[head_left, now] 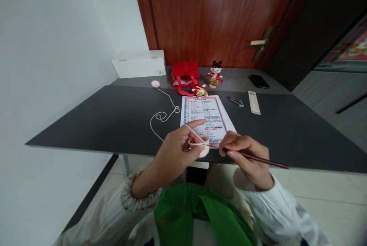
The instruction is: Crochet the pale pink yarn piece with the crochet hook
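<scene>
The left hand (179, 144) pinches a small, rounded, pale-pink crocheted piece (204, 152) above the near edge of the smooth dark table (114, 120), index finger extended, seemingly to tension the yarn (194, 133). The right hand (248, 152) pinches a slender, dark-handled hook (265, 159), its tip at the piece, presumably for fine control. Loose curls of strand run to a fuzzy ball (155, 84) at far left, probably giving slack; a flat printed sheet (200, 114) lies beyond, apparently within easy sight.

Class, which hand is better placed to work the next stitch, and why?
Probably the right hand: it grips the hook, whose thin end reaches the pale piece the left hand holds.
</scene>
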`<state>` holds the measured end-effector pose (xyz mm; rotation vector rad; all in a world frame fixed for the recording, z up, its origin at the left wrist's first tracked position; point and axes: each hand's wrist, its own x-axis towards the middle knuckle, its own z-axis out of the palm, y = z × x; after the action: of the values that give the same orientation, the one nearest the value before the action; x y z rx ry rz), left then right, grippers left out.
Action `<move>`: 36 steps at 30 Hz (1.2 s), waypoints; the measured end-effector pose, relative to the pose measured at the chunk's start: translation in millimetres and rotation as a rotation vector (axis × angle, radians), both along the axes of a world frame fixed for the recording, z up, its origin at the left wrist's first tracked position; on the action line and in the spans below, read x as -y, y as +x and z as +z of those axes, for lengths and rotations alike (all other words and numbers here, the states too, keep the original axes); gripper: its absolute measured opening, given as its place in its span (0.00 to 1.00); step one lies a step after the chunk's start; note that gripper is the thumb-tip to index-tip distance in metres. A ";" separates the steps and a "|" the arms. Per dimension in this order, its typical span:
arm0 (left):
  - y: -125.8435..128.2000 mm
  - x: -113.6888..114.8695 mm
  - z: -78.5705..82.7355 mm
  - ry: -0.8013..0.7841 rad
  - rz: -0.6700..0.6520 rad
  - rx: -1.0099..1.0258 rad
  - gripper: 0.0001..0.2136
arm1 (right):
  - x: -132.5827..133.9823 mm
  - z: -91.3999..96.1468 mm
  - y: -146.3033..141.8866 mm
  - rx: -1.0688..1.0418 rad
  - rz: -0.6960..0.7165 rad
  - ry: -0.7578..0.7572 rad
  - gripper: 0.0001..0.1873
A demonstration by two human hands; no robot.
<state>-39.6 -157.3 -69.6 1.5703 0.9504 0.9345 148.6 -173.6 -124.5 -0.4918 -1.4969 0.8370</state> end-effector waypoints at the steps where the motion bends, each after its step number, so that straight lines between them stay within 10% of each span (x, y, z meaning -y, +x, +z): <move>1: 0.0 -0.1 0.1 -0.002 0.002 -0.002 0.05 | 0.3 -0.6 0.0 0.011 -0.014 0.013 0.09; 15: -0.8 -0.2 -2.3 -0.037 0.008 0.006 0.06 | 12.6 -3.7 -5.8 0.248 -0.221 0.342 0.23; 36: -4.4 -5.7 -5.1 -0.095 -0.079 -0.006 0.11 | 15.8 -15.7 -13.9 0.225 -0.263 0.251 0.17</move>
<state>-44.1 -151.6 -74.7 1.5200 0.9170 0.8183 134.7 -189.4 -140.2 -0.5928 -1.6724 0.3910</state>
